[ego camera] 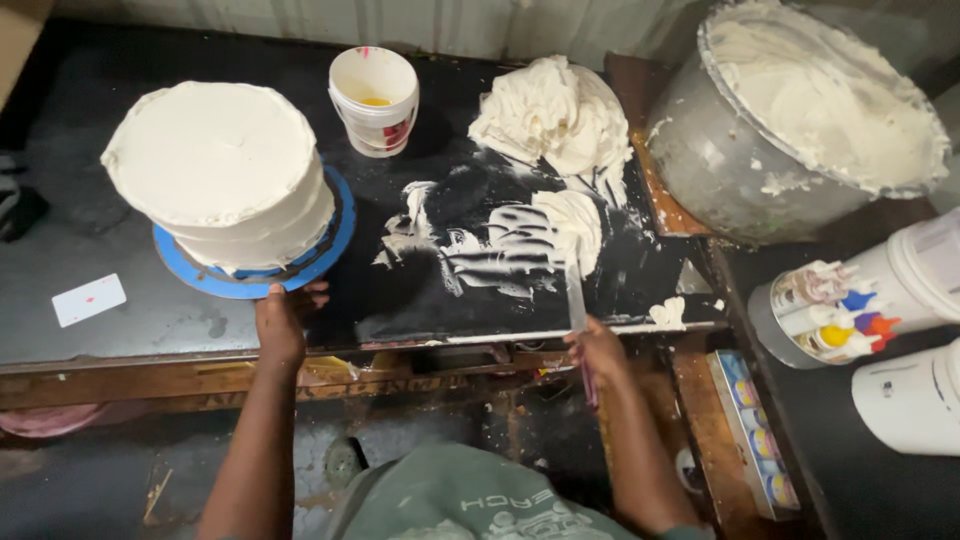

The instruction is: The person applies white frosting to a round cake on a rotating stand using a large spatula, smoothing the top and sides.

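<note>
A tall round cake (220, 170) coated in white cream stands on a blue round board (335, 235) at the left of a black tabletop (130, 310). My left hand (280, 320) touches the front edge of that board. My right hand (600, 350) grips a palette knife (576, 290) whose blade reaches up into smeared white cream (500, 245) on the tabletop. A big heap of cream (550, 115) lies just behind the smears.
A small white bucket (374, 100) stands behind the cake. A large metal bowl (800, 110) of cream sits at the right. Further right are a tub of colour bottles (830, 310) and white containers (910, 400). A white card (88, 300) lies at left.
</note>
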